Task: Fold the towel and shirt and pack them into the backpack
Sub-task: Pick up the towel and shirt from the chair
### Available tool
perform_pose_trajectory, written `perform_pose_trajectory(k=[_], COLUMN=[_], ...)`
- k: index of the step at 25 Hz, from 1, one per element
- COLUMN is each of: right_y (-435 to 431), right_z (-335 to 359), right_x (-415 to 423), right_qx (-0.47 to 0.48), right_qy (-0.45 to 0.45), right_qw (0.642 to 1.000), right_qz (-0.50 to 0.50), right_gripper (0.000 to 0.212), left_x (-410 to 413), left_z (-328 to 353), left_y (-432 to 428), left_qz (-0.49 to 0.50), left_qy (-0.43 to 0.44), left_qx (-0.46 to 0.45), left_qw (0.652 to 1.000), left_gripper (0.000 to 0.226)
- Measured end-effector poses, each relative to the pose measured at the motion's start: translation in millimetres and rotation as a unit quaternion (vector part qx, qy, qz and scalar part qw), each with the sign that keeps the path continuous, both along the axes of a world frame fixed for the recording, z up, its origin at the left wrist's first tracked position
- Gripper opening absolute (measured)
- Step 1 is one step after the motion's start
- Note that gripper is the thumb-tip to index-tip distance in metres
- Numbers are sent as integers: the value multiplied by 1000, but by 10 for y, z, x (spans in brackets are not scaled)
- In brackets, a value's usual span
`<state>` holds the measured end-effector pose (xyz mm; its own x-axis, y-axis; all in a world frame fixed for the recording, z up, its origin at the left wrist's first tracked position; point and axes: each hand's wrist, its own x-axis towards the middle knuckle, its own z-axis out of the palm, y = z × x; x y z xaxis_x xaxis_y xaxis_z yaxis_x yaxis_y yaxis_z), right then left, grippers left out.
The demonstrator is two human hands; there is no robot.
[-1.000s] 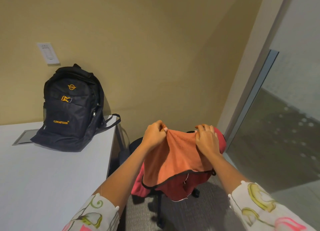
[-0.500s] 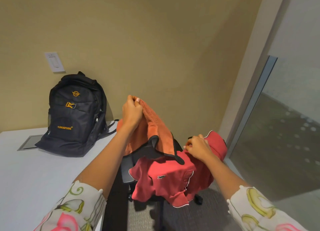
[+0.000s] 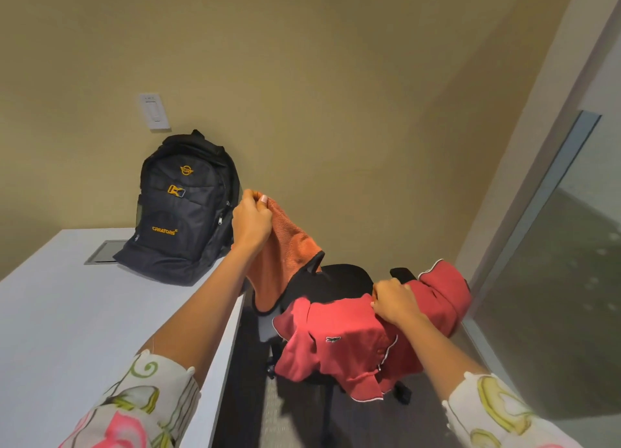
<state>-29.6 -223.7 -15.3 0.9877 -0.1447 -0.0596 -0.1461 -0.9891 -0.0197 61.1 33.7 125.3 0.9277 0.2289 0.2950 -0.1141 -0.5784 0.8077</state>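
Our left hand [image 3: 252, 224] pinches the orange terry towel [image 3: 282, 256] by its top edge, hanging free; our right hand [image 3: 393, 300] grips the red polo shirt [image 3: 336, 340].

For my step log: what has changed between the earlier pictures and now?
The left hand keeps its grip on the orange towel and has lifted it up and left, away from the red polo shirt. The right hand let the towel go and now holds the shirt on the chair. The backpack stays on the table.

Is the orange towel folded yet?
Unfolded. The towel hangs loose from the left hand, which pinches its top corner. The right hand grips the shirt.
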Motion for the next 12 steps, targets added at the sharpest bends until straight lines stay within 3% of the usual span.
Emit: perform_pose_trajectory(k=[8, 10, 12], right_y=[-13, -3, 22], right_z=[181, 322, 517], right_x=[41, 113, 202], right_qx=[151, 192, 230], right_qy=[-19, -24, -39], right_qw=[987, 980, 972], right_qz=[-43, -49, -38], right_gripper=[8, 21, 19], left_x=[-45, -46, -61], left_z=[-56, -40, -28], left_y=[187, 206, 216], left_qz=[23, 29, 34], left_qy=[9, 7, 6], left_qx=[18, 20, 21], left_qw=[1000, 999, 999], left_gripper=[22, 22, 22])
